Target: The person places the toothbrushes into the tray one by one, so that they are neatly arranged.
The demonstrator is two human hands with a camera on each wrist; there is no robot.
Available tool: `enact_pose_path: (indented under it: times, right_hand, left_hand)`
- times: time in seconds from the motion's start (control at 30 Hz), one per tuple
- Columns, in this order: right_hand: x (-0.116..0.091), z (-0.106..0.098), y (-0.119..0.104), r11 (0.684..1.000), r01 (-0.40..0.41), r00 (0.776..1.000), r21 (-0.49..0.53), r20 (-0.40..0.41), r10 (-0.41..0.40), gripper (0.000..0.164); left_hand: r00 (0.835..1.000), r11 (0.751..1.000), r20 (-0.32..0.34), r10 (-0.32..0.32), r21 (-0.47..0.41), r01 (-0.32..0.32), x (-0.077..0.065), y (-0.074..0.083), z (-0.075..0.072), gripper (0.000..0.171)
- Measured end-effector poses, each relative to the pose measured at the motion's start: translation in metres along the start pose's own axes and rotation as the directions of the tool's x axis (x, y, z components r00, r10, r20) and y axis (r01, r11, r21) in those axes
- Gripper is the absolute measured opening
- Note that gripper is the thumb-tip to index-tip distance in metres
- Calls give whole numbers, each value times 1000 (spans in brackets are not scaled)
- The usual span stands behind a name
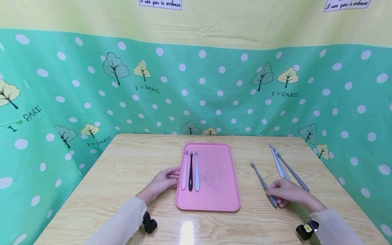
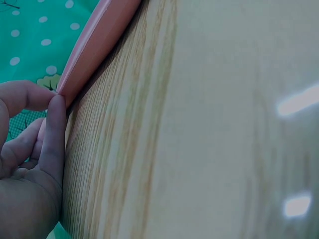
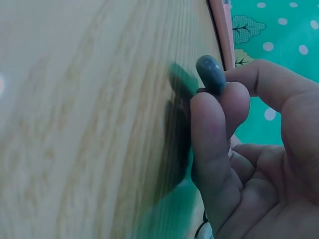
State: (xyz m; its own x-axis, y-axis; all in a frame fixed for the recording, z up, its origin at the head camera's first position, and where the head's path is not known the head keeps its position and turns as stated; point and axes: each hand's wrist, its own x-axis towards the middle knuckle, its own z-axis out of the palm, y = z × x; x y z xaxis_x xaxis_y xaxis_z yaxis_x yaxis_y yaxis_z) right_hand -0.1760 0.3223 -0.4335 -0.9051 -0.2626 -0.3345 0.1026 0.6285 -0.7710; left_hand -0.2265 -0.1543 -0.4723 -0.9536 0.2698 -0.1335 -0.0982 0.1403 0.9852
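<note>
My left hand (image 1: 163,183) pinches the left rim of a pink tray (image 1: 218,200); the left wrist view shows thumb and finger meeting at the tray's edge. Side by side on the tray's left part lie a pale pink toothbrush (image 1: 185,173), a black toothbrush (image 1: 191,173) and a light blue toothbrush (image 1: 197,175), heads toward the back. Right of the tray, my right hand (image 1: 288,192) pinches a dark grey toothbrush (image 1: 260,178) by its handle. In the right wrist view, that handle's rounded end (image 3: 211,73) sticks out between thumb and fingers.
Behind my right hand lie a light grey-blue toothbrush (image 1: 277,161) and a grey toothbrush (image 1: 294,173), close together at their heads. All rests on a wooden table (image 1: 128,160). A green and yellow printed cloth (image 1: 214,81) hangs behind and beside the table.
</note>
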Motion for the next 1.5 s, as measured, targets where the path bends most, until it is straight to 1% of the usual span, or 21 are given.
enact_pose_path:
  times: [0.2,0.4,0.6,0.77,0.87,1.03,1.1,1.17,1.27,1.37,1.5]
  right_hand:
    - [4,2,-4,1000,18,1000,7,-10,-18,20]
    - [7,6,-10,998,61,998,-2,-19,-61,19]
    - [9,12,-18,999,46,997,-12,-66,-47,19]
    - [15,18,-24,999,37,994,-28,-98,-39,17]
    - [19,22,-28,998,55,994,-25,-96,-57,20]
    - [26,27,-35,990,133,990,41,-53,-130,25]
    - [28,29,-37,982,171,985,75,-38,-168,29]
    - [31,31,-39,976,192,981,107,-28,-190,33]
    - [35,36,-42,965,210,978,156,-16,-210,35]
    - [39,41,-45,957,203,978,205,-5,-207,34]
    - [45,48,-50,948,207,976,240,20,-218,33]
  left_hand:
    - [1000,1000,2,-5,-4,5,1,-1,0,61]
    - [1000,1000,-1,-9,-6,9,1,-2,0,61]
    - [1000,1000,2,-2,-6,2,0,0,0,62]
    - [1000,1000,3,-2,-9,2,0,1,-1,61]
    - [1000,1000,4,-4,-9,4,0,0,-1,61]
    - [1000,1000,4,-8,-11,8,0,0,0,62]
    - [1000,1000,6,-5,-12,5,0,1,1,62]
    - [1000,1000,3,-6,-12,6,0,1,1,62]
    - [1000,1000,2,-5,-20,5,-1,3,2,63]
    - [1000,1000,3,-6,-24,6,-1,4,2,63]
    - [1000,1000,8,1,-23,-1,-1,3,2,63]
